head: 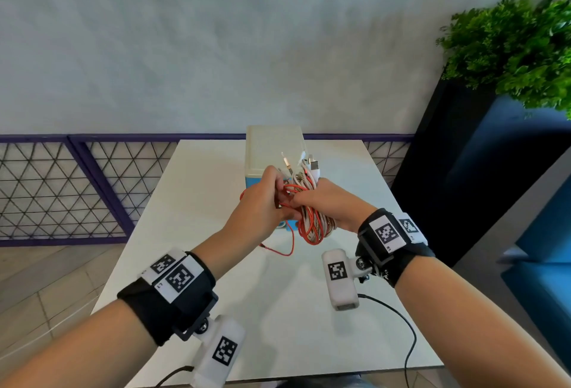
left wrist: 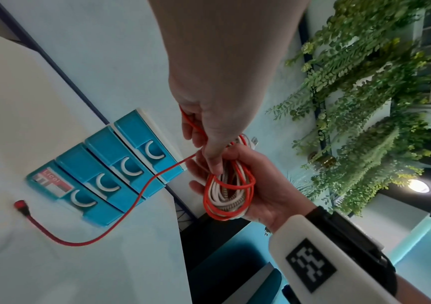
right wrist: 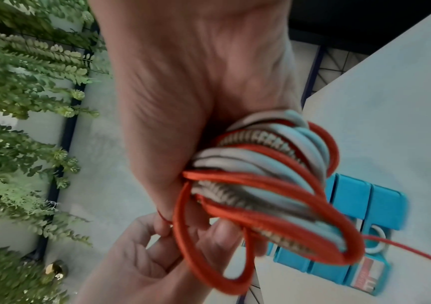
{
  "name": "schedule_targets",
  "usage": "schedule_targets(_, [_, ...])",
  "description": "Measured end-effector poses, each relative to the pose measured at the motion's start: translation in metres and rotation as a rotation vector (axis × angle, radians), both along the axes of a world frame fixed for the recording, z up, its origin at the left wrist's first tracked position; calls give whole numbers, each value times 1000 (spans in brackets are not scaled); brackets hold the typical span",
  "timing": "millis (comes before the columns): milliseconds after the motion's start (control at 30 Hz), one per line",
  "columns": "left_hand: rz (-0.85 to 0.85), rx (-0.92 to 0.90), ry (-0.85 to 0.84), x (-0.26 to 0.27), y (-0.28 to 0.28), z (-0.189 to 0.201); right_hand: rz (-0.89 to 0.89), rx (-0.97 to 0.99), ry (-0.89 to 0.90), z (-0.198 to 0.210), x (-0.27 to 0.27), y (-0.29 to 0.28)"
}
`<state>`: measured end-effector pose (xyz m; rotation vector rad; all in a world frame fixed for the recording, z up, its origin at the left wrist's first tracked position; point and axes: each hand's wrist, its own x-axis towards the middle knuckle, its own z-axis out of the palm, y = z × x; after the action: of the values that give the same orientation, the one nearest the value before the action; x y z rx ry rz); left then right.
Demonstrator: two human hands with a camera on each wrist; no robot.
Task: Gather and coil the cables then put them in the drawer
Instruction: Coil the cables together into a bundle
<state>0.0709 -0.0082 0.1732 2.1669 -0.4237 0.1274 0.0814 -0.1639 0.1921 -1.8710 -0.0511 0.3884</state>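
Centre of the head view: right hand (head: 329, 205) grips a coiled bundle of white, braided and red cables (head: 312, 220); plug ends stick out above it, types unreadable. Left hand (head: 262, 199) pinches the red cable (left wrist: 154, 176), whose loose tail runs down to the white tabletop (head: 216, 202), red plug (left wrist: 21, 206) lying there. Hands hide most of the blue-fronted white plastic drawer box (head: 273, 146); all four drawers (left wrist: 110, 170) look closed, contents unseen.

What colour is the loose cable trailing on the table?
Red: the loose cable ends in a red plug, clearest in the left wrist view.
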Motion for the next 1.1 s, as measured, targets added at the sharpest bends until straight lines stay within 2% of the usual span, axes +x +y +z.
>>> schedule_targets(133, [19,147,-29,1,3,0,167,118,130,1,-8,0])
schedule_targets(200, [19,196,-32,3,4,-1,191,98,130,3,-11,-1])
schedule_targets(300, [-97,115,86,10,8,-2,180,76,117,2,-11,-5])
schedule_targets(400, [-208,74,220,18,19,-3,109,33,65,-4,-8,-11])
schedule_targets(600, [-184,78,462,30,52,-2,-153,25,-6,-14,1,-33])
schedule_targets(733, [-223,-188,808,26,56,-5,-217,3,-42,-19,4,-37])
schedule_targets(800, [-192,-383,895,22,47,-2,-221,34,-48,-23,7,-35])
schedule_targets(933, [-121,-787,946,15,27,7,-208,135,-56,-27,9,-27])
schedule_targets(1000, [-157,-839,924,10,18,11,-197,211,-40,-30,10,-22])
schedule_targets(1100, [-208,-779,867,3,5,13,-141,298,-19,-33,6,-13])
